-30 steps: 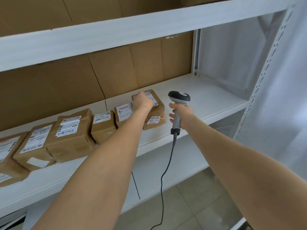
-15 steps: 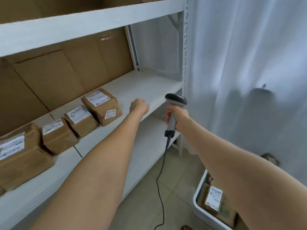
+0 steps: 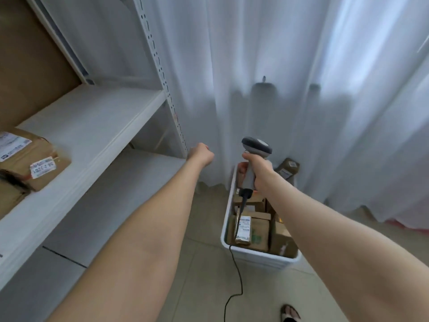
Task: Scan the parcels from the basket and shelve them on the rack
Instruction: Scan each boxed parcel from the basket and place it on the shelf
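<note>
While both bare arms stretch fwd from the bottom edge, the right hand (image 3: 258,169) grips a grey barcode scanner (image 3: 256,147) round its handle, fingers wrapped tight, scanner head uppermost. Its black cable (image 3: 235,263) drops from the handle base, crosses the near rim of a white plastic basket (image 3: 260,257) & trails over the floor (image 3: 204,282), which is beige tile. Basket sits on the floor, lower centre-right, just below the scanner in view. It holds several brown cardboard parcels (image 3: 257,233) packed close, one w/ a white printed label facing up. One more brown box (image 3: 287,168) pokes up at the far end, against the curtain; can't tell if it's inside the basket or behind it.

Left hand (image 3: 201,154) is out in front, centre frame, fingers curled into a fist, holding nothing. It hangs in the air near the front corner post of the rack (image 3: 160,73), a white metal unit filling the left side. Rack's middle shelf (image 3: 92,126) carries a taped brown shelved parcel (image 3: 34,159) at far left w/ white labels, well apart from both hands. Brown cardboard sheet (image 3: 30,66) lines the rack's back. Lower shelf (image 3: 111,201) shows beneath. White sheer curtain (image 3: 290,54) covers the whole bkgd. A foot in a sandal (image 3: 289,313) shows at the bottom edge, right of the cable.
</note>
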